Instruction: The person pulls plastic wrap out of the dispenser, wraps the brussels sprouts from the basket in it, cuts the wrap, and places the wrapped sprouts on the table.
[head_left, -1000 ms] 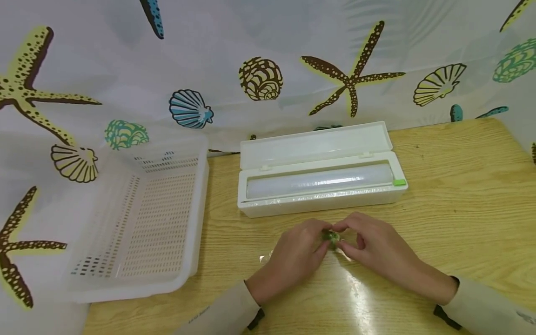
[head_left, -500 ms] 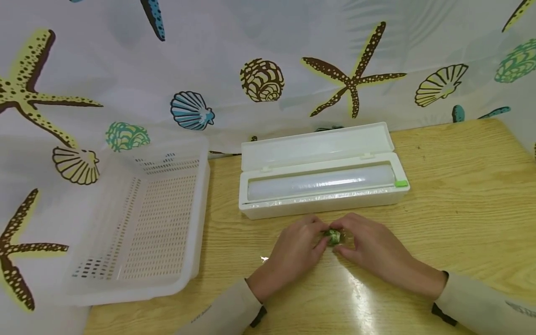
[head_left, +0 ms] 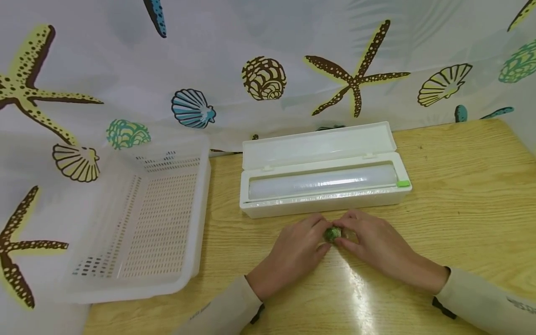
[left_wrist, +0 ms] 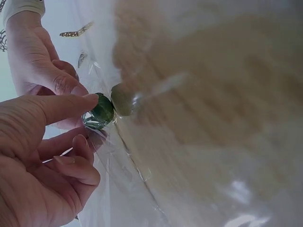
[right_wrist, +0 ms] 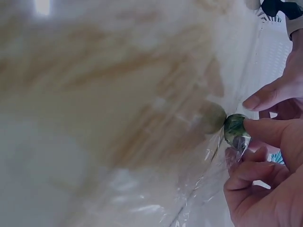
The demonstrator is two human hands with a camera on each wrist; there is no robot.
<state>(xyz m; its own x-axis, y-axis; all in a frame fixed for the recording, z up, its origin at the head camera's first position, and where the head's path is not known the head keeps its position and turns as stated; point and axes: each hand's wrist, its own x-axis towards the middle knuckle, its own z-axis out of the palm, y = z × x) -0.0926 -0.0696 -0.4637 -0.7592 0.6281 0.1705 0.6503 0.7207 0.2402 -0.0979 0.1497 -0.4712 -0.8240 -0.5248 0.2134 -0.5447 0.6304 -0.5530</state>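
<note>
A small round green vegetable (head_left: 333, 234), like a Brussels sprout with leafy veins, sits close above the table between both hands, in clear plastic wrap (right_wrist: 201, 172). My left hand (head_left: 295, 246) pinches it from the left; in the left wrist view its thumb lies on the sprout's side and the other fingers curl in the film. From the right, my right hand (head_left: 377, 239) pinches the sprout and wrap, its thumb against the green surface in the right wrist view. The sprout's underside is hidden, and its reflection shows in the glossy tabletop.
Behind the hands stands a white wrap dispenser (head_left: 326, 204), lid raised, holding a film roll (head_left: 322, 182) and a green slider (head_left: 403, 183). A white perforated basket (head_left: 202, 218) stands at the left. A shell-and-starfish-print curtain (head_left: 234, 42) hangs behind the wooden table (head_left: 469, 195).
Both hands stay in the same spot, their fingers shifting around the sprout. It has turned between them, from a paler side to a darker green one.
</note>
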